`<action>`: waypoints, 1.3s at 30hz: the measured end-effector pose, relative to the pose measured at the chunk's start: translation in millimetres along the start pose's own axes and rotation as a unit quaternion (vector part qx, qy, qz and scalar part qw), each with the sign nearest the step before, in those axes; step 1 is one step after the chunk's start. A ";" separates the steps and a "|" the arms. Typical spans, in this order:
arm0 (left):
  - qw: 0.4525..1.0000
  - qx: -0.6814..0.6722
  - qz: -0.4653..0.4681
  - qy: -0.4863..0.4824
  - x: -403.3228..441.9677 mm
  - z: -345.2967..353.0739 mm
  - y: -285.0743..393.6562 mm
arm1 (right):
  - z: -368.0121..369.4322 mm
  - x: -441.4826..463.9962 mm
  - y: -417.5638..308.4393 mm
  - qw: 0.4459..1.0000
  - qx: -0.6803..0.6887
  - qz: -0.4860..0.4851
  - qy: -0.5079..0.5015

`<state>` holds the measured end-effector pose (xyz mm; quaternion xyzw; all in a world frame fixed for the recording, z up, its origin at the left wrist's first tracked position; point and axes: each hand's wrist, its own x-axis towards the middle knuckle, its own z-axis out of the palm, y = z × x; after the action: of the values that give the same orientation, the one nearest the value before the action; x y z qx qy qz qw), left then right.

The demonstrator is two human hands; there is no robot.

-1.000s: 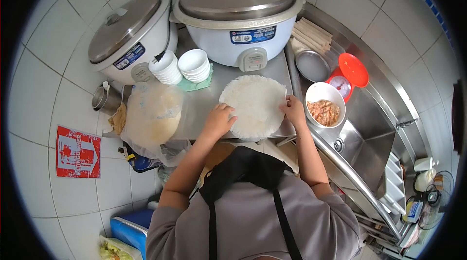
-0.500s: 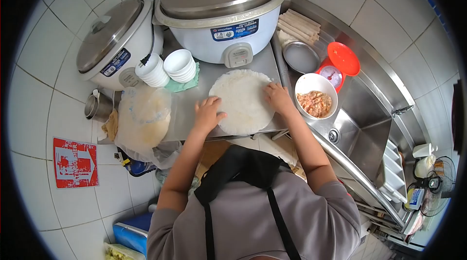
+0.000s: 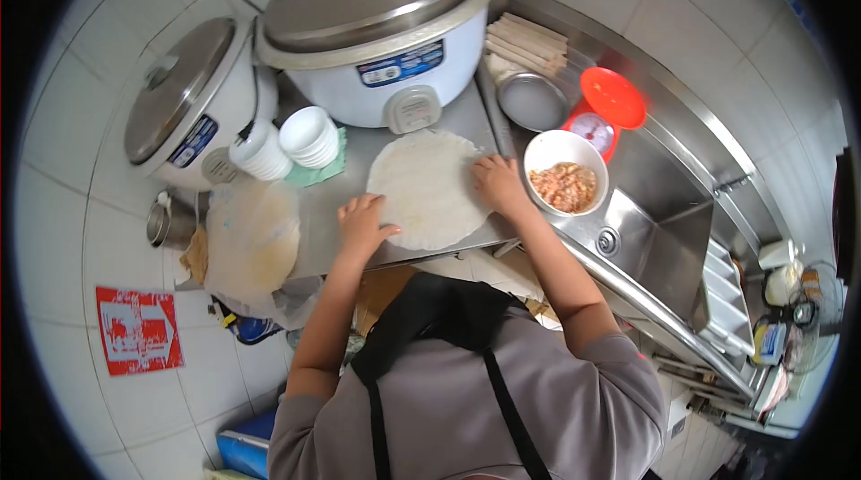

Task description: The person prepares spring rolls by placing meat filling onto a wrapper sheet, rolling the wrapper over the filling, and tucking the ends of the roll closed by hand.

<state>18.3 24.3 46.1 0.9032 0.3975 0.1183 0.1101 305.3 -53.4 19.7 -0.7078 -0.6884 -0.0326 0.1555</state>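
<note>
A round, pale stack of thin wrappers point(image 3: 429, 191) lies flat on the steel counter in front of me. At its left edge, my left hand point(image 3: 361, 227) rests with the thumb held out and the fingers apart. Across from it, my right hand point(image 3: 499, 184) touches the right edge, fingers reaching over the rim; its thumb is hard to see. Just beyond that hand stands a white bowl point(image 3: 565, 172) with a pinkish minced filling point(image 3: 563, 187). Farther back are several pale rolls point(image 3: 527, 40) beside a round metal pan point(image 3: 533, 101).
Two rice cookers point(image 3: 377, 54) stand behind the counter's work area. White cups point(image 3: 309, 137) sit stacked on a green cloth. A plastic bag with round wrappers point(image 3: 251, 238) lies left. On the right are a red scale point(image 3: 613, 100) and a steel sink point(image 3: 650, 229).
The whole view has shifted and turned slightly, so most things appear farther left. Both hands stay at the edges of the wrappers, with little visible movement against the counter.
</note>
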 end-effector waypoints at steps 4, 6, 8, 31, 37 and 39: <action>0.995 -0.038 0.052 0.077 -4.7 0.7 -1.9 | -29.8 -11.6 18.0 0.989 0.103 0.078 0.078; 0.988 -0.067 0.058 0.125 -9.3 -3.5 1.0 | -35.2 -29.1 55.5 0.962 0.141 0.211 0.098; 0.980 -0.094 0.054 0.166 -17.1 -2.1 0.2 | -62.4 -41.1 82.7 0.945 0.142 0.288 -0.058; 0.940 -0.117 0.048 0.316 -33.7 37.2 -3.7 | -32.7 -28.3 125.4 0.709 0.569 0.350 -0.227; 0.941 -0.106 0.046 0.318 -33.2 36.9 -4.1 | -59.1 -42.7 168.5 0.671 0.689 0.218 -0.168; 0.942 -0.110 0.042 0.315 -33.1 36.8 -4.4 | -78.6 -42.2 192.8 0.671 0.692 0.221 -0.147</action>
<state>4.7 -1.3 5.7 0.8178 0.3583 0.4445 0.0722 506.2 -115.6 49.6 -0.5243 -0.3508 0.5930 0.5005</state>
